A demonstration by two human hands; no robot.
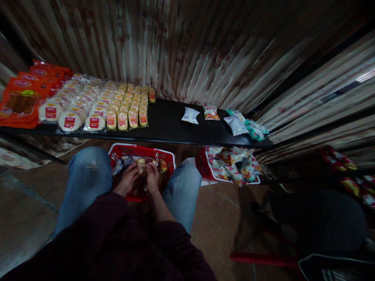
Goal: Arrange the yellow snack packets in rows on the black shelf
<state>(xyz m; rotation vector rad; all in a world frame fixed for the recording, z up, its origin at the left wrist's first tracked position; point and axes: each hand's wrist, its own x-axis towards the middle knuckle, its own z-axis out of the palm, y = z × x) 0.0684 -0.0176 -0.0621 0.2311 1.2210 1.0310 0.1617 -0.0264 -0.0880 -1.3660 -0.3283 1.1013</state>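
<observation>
Both of my hands reach into a red plastic basket (129, 149) that sits on the floor between my knees. My left hand (128, 179) and my right hand (152, 175) close together around small yellow snack packets (141, 164) in the basket. More small packets fill the basket beneath my fingers. Above it runs a low black shelf (166, 121) with rows of the same yellow packets (129, 109), laid out neatly.
Round wrapped cakes (70, 117) and orange packs (22, 97) fill the shelf's left. Several loose snack bags (234, 121) lie on its right end. A second red basket (231, 166) of snack bags stands at the right. A striped curtain hangs behind.
</observation>
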